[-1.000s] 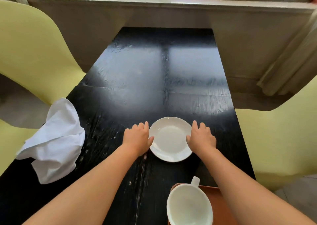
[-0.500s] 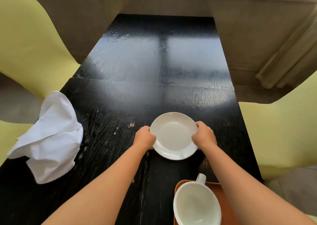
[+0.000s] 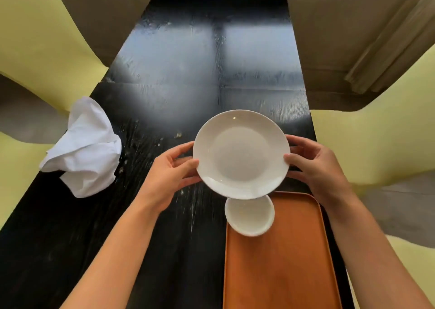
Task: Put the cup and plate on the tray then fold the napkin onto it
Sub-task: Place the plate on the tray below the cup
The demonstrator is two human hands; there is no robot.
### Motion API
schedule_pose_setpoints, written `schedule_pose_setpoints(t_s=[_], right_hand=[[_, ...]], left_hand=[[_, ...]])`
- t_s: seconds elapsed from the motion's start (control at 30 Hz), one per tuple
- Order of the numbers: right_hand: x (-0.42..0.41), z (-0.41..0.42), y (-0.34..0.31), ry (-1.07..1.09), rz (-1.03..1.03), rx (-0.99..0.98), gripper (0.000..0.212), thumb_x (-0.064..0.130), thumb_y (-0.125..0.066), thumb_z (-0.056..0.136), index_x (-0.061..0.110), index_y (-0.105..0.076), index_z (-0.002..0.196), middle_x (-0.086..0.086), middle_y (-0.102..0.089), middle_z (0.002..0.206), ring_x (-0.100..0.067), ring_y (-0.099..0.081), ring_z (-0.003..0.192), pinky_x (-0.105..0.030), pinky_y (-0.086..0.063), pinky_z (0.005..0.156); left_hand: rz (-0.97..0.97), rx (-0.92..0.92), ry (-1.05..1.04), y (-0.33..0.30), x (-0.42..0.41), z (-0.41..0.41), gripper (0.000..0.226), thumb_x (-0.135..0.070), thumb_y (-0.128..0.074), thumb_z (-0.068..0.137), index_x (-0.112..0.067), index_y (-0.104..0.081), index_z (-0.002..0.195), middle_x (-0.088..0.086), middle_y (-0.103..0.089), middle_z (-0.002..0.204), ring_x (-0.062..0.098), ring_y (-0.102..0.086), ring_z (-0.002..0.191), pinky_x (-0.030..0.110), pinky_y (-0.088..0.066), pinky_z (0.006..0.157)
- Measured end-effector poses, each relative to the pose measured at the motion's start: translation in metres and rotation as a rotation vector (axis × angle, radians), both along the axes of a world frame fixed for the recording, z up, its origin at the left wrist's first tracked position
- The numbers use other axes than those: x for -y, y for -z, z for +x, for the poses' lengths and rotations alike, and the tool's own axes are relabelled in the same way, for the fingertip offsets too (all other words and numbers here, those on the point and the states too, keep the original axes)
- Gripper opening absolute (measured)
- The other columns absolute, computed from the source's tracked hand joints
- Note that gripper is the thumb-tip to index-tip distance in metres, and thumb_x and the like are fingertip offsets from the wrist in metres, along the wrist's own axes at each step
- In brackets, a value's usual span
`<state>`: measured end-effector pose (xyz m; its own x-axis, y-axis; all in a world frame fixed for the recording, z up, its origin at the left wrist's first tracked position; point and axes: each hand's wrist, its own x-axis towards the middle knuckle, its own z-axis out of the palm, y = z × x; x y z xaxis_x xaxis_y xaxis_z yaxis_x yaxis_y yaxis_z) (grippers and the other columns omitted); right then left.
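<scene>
A white plate (image 3: 241,154) is held up above the black table, gripped at its two sides. My left hand (image 3: 170,169) holds its left rim with thumb on top and fingers under. My right hand (image 3: 315,165) grips the right rim the same way. Below the plate's near edge stands a white cup (image 3: 250,216) at the far left corner of the orange tray (image 3: 282,261); the plate hides its far rim and handle. A crumpled white napkin (image 3: 86,148) lies at the table's left edge.
The black table (image 3: 179,92) runs away from me toward a grey wall under a window. Yellow-green chairs (image 3: 42,37) flank it on both sides. A curtain (image 3: 390,45) hangs at the far right.
Both hands closed on the plate's rim and lifted it off the table toward me and the tray. The view tilted down, showing more of the tray.
</scene>
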<state>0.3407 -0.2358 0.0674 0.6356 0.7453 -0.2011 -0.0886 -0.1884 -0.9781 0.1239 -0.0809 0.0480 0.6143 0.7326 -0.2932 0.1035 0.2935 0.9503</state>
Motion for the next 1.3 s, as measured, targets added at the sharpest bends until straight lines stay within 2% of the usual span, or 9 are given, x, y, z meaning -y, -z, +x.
schedule_pose_setpoints(t_s=[0.2,0.33,0.43,0.57,0.77,0.9,0.97,1.03,1.3], right_hand=[[0.094,-0.049,-0.002,0.056,0.02,-0.06,0.037,-0.007,-0.058,0.083,0.025,-0.067,0.098,0.002,-0.074,0.085,-0.012,-0.07,0.077,-0.025,-0.058,0.057],[0.154,-0.075,0.005,0.104,-0.045,-0.108,0.034,0.003,-0.064,0.08,0.025,-0.066,0.105,0.0,-0.073,0.096,-0.016,-0.07,0.087,-0.027,-0.059,0.061],[0.191,-0.093,0.018,0.158,-0.112,-0.161,0.032,0.011,-0.067,0.075,0.033,-0.068,0.098,0.006,-0.073,0.095,-0.013,-0.069,0.088,-0.027,-0.06,0.063],[0.224,-0.109,0.045,0.197,-0.189,-0.173,0.038,-0.002,-0.065,0.079,0.03,-0.066,0.099,0.009,-0.073,0.092,-0.011,-0.067,0.09,-0.028,-0.059,0.074],[0.239,-0.121,0.074,0.203,-0.263,-0.181,0.037,-0.005,-0.063,0.081,0.024,-0.063,0.104,0.002,-0.069,0.105,-0.014,-0.064,0.1,-0.038,-0.053,0.087],[0.234,-0.121,0.09,0.191,-0.307,-0.143,0.038,-0.003,-0.064,0.081,0.03,-0.062,0.1,0.008,-0.066,0.105,-0.007,-0.064,0.094,-0.027,-0.057,0.076],[0.229,-0.119,0.098,0.186,-0.31,-0.12,0.039,-0.003,-0.063,0.082,0.033,-0.061,0.096,0.011,-0.065,0.101,0.002,-0.065,0.088,-0.017,-0.056,0.063],[0.224,-0.116,0.104,0.175,-0.32,-0.086,0.041,-0.004,-0.062,0.082,0.035,-0.061,0.094,0.012,-0.065,0.097,0.009,-0.063,0.084,-0.014,-0.055,0.061],[0.218,-0.116,0.119,0.156,-0.355,-0.02,0.039,-0.001,-0.062,0.082,0.035,-0.061,0.097,0.013,-0.065,0.097,-0.007,-0.062,0.092,-0.034,-0.057,0.076]], left_hand=[[0.003,0.018,-0.017,-0.007,0.096,-0.045,0.038,-0.012,-0.064,0.08,-0.038,-0.062,0.108,0.0,-0.075,0.098,0.017,-0.07,0.091,0.025,-0.057,0.065],[-0.018,-0.031,-0.009,-0.003,0.148,-0.061,0.04,-0.007,-0.063,0.082,-0.035,-0.063,0.11,-0.003,-0.074,0.101,0.015,-0.07,0.091,0.024,-0.057,0.065],[-0.059,-0.099,0.015,0.005,0.178,-0.072,0.041,-0.002,-0.059,0.086,-0.033,-0.062,0.113,-0.008,-0.073,0.101,0.014,-0.071,0.089,0.024,-0.057,0.065],[-0.109,-0.217,0.027,0.022,0.205,-0.082,0.042,-0.001,-0.059,0.086,-0.034,-0.061,0.11,-0.012,-0.072,0.098,0.013,-0.071,0.088,0.022,-0.057,0.064],[-0.071,-0.301,0.068,0.047,0.223,-0.084,0.042,-0.004,-0.06,0.086,-0.04,-0.061,0.107,-0.019,-0.072,0.096,0.004,-0.069,0.088,0.015,-0.054,0.06],[-0.019,-0.359,0.067,0.063,0.222,-0.083,0.045,-0.006,-0.06,0.086,-0.047,-0.061,0.104,-0.023,-0.071,0.095,-0.001,-0.067,0.089,0.013,-0.053,0.059],[0.017,-0.392,0.069,0.071,0.22,-0.083,0.043,-0.006,-0.059,0.087,-0.043,-0.061,0.109,-0.024,-0.071,0.095,-0.002,-0.066,0.09,0.013,-0.053,0.06],[0.06,-0.435,0.066,0.078,0.217,-0.081,0.042,-0.006,-0.059,0.087,-0.038,-0.061,0.113,-0.02,-0.072,0.093,-0.002,-0.066,0.091,0.014,-0.054,0.061],[0.279,-0.559,0.068,0.089,0.216,-0.076,0.038,-0.011,-0.062,0.085,-0.036,-0.06,0.115,-0.02,-0.066,0.098,-0.003,-0.063,0.088,0.019,-0.054,0.073]])
